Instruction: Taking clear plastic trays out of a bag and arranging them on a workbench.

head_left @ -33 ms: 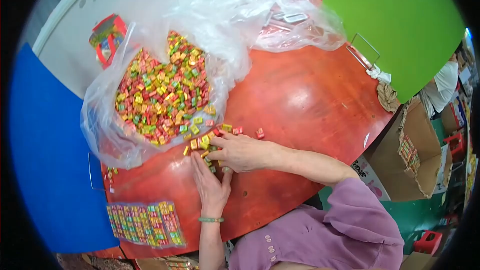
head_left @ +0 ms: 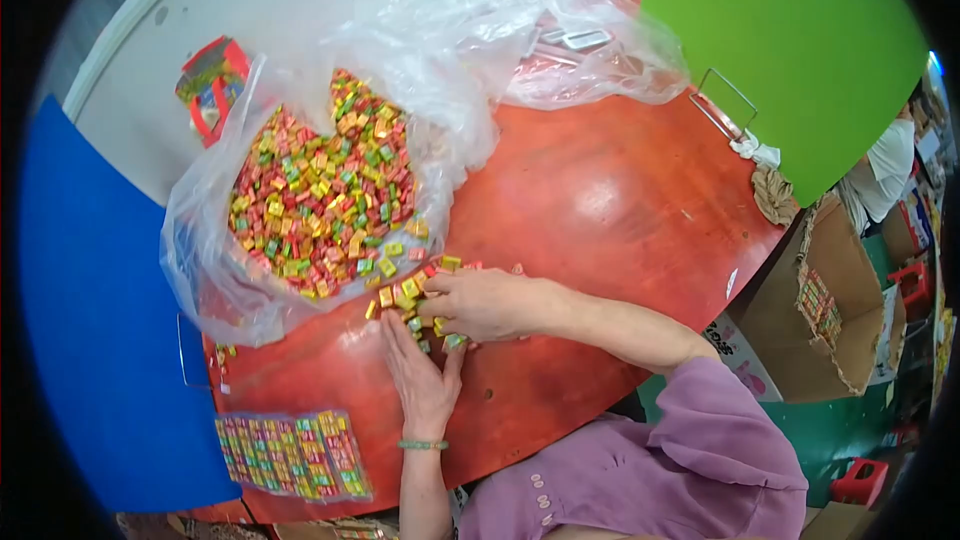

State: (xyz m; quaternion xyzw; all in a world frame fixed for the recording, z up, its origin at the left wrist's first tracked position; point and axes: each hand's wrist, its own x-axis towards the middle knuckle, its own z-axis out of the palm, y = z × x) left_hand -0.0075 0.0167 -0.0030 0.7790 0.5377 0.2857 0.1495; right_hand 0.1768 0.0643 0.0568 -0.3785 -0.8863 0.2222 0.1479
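Observation:
My left hand (head_left: 425, 390) wears a green bead bracelet and lies on the red table with fingers stretched out. Its fingertips touch a small cluster of wrapped candies (head_left: 408, 292), mostly yellow with some green and red. From the right, my right hand (head_left: 485, 302) reaches over this cluster, fingers apart and bent down onto the candies; its palm side is hidden. Just beyond, a large heap of wrapped candies (head_left: 325, 205) in red, yellow, orange and green lies on an opened clear plastic bag (head_left: 185, 260). A few loose pieces sit at the bag's near edge.
A flat clear pack of candies in rows (head_left: 292, 455) lies at the near left. Blue (head_left: 110, 340) and green (head_left: 780, 50) panels flank the red table (head_left: 590, 190). A red-handled box (head_left: 215, 85) stands behind the bag. An open cardboard box (head_left: 800, 315) is at right.
My right hand has shifted slightly away from me and now partly covers the red candies beyond it. More green candies show between my hands. My left hand stays nearly in place.

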